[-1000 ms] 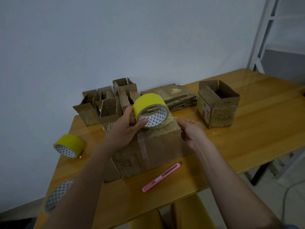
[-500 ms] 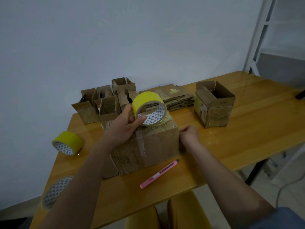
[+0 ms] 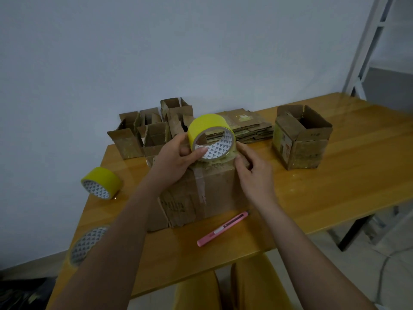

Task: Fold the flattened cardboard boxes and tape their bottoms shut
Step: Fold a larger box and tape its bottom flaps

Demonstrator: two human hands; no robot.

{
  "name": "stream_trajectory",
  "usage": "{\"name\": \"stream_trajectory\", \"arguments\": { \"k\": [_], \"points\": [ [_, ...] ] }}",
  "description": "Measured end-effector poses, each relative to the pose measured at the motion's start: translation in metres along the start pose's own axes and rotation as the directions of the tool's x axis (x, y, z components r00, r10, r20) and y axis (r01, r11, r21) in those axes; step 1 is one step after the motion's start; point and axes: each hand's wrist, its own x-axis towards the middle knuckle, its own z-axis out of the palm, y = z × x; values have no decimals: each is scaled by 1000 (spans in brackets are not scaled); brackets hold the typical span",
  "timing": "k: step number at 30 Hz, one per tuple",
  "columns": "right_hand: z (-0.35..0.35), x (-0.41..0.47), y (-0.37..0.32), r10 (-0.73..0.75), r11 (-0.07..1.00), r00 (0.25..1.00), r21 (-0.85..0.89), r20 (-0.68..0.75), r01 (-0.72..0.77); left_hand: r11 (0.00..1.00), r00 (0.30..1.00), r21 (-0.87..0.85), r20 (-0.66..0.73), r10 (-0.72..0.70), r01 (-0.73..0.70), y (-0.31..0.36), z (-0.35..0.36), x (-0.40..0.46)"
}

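Observation:
A worn cardboard box (image 3: 214,193) stands upside down in front of me on the wooden table (image 3: 335,186), with old clear tape down its side. My left hand (image 3: 176,157) grips a yellow tape roll (image 3: 210,135) just above the box's top far edge. My right hand (image 3: 252,168) rests on the box's top right corner, its fingertips touching the tape strip right under the roll. A stack of flattened boxes (image 3: 248,126) lies behind the roll.
A pink utility knife (image 3: 223,229) lies near the table's front edge. A second yellow roll (image 3: 101,183) sits at the left, a third (image 3: 88,247) at the left front corner behind my forearm. Several folded boxes (image 3: 152,130) stand at back left, one open box (image 3: 301,137) at right.
My right hand rose from the box's right side to its top corner, next to the roll. The left hand kept holding the roll in place.

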Motion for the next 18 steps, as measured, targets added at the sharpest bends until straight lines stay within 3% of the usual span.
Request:
{"name": "stream_trajectory", "arguments": {
  "k": [7, 9, 11, 14, 18],
  "points": [
    [-4, 2, -6, 86, 987, 990, -144, 113, -69, 1000, 997, 0, -80, -24, 24, 4, -1, -5],
    [-5, 5, -8, 83, 982, 987, -178, 135, -59, 988, 977, -123, -183, -114, 92, 0, -9, -6],
    [-5, 6, -9, 93, 979, 984, -194, 152, -63, 989, 959, -102, -255, -126, 103, -6, -21, -9],
    [-3, 6, -8, 67, 982, 988, -186, 138, -41, 996, 972, -4, -217, -91, 92, -4, -28, -18],
    [-2, 4, -6, -11, 988, 989, -150, 145, 33, 993, 961, -72, -251, -112, 97, 8, -28, -22]
  ]
}}
